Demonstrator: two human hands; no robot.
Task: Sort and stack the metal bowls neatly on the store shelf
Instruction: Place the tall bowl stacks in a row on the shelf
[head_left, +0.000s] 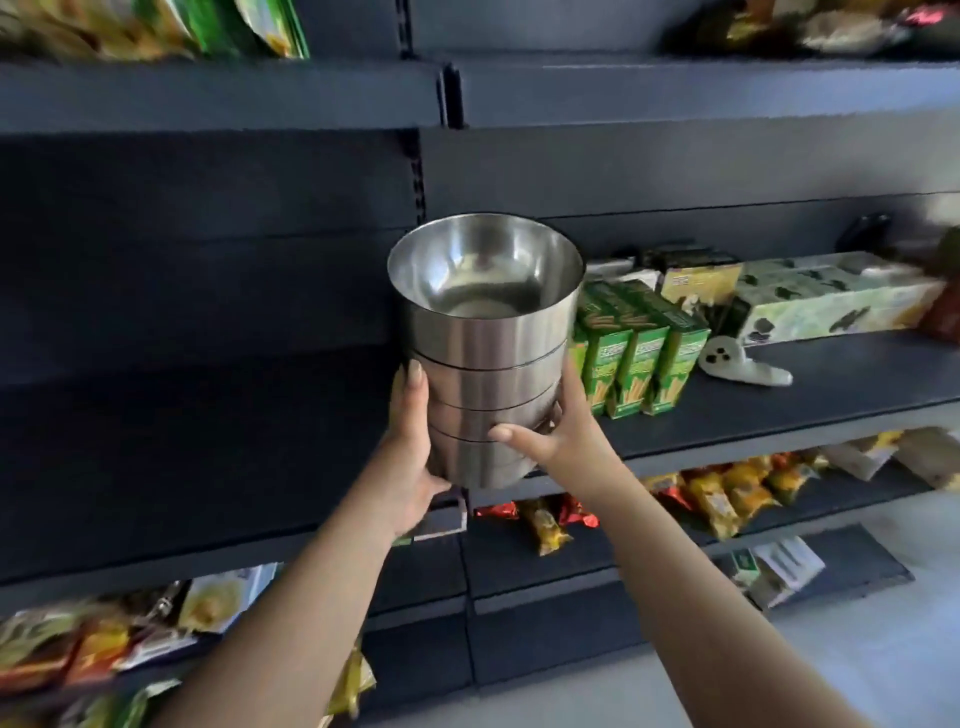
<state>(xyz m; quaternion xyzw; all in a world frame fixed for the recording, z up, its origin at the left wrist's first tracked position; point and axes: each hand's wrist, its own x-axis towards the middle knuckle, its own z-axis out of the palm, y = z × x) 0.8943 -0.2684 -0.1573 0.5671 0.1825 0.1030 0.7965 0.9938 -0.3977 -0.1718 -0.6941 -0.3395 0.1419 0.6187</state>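
Observation:
A stack of several nested shiny metal bowls (485, 353) is held up in front of the dark shelf (208, 447), its open top facing me. My left hand (410, 441) grips the stack's lower left side and cups its bottom. On the lower right side sits my right hand (556, 431), thumb across the front of the stack. The stack is in the air at the level of the middle shelf, near the upright between two shelf bays. The bowls' undersides are hidden by my hands.
Green snack boxes (634, 353) stand just right of the stack on the right shelf (779, 410), with a white tool (743, 364) and pale boxes (831, 301) beyond. Snack packets (727, 493) fill the lower shelves. An upper shelf (218, 93) hangs overhead.

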